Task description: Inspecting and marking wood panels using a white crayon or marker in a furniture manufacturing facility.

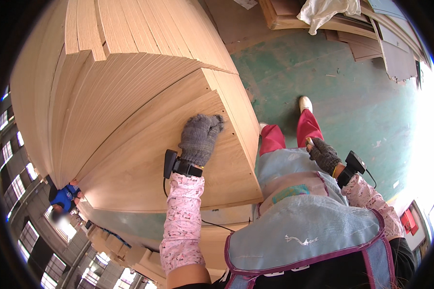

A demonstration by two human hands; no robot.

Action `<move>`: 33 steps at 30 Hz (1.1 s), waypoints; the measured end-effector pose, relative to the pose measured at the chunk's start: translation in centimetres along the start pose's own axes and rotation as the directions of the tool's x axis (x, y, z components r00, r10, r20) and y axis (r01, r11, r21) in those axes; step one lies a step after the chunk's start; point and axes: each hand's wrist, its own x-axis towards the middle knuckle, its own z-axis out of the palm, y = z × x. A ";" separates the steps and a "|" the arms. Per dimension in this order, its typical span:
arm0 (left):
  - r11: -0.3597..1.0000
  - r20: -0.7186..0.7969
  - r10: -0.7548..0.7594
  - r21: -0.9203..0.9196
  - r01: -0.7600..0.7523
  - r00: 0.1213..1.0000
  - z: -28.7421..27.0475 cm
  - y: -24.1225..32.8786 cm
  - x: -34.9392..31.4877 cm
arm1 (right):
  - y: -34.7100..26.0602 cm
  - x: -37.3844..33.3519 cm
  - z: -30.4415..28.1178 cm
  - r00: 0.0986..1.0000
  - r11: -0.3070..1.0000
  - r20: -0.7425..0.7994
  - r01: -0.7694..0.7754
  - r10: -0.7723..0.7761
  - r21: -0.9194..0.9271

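My left hand (201, 138), in a grey knit glove, is over the top wood-grain panel (178, 180) close to its right edge. Its fingers are curled closed, and whatever they hold, if anything, is hidden. Small dark holes run along that edge of the panel, one beside my fingertips. Lower at the right, in front of my blue apron (299, 212), my right hand (324, 155) wears the same kind of glove. Its fingers are closed around something small and pale that I cannot make out. A black device is strapped to each wrist.
Under the top panel lies a tall stack of wood-grain boards (130, 67). More boards (357, 41) with a white cloth (325, 12) lie at the far right on the green floor (371, 111). A person in blue (65, 197) stands beyond the stack at the left.
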 end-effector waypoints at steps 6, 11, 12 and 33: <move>0.980 -0.124 -0.021 -0.200 -0.004 0.992 0.3 -0.6 0.2 | -0.7 -0.1 -0.3 0.998 0.998 -0.023 0.056 -0.057 -0.030; 0.994 -0.038 0.097 0.051 -0.095 0.995 1.5 -1.5 -0.4 | -0.5 -0.2 -0.6 0.992 0.981 -0.024 0.118 -0.123 -0.156; 0.993 -0.170 0.114 0.016 -0.113 0.979 1.7 -1.5 -0.1 | -0.5 -0.3 -0.4 0.992 0.987 -0.020 0.120 -0.123 -0.111; 0.778 -0.422 -0.430 -0.622 0.090 0.798 8.4 2.0 -7.6 | -9.4 3.7 2.8 0.933 0.940 0.204 0.322 -0.296 -0.110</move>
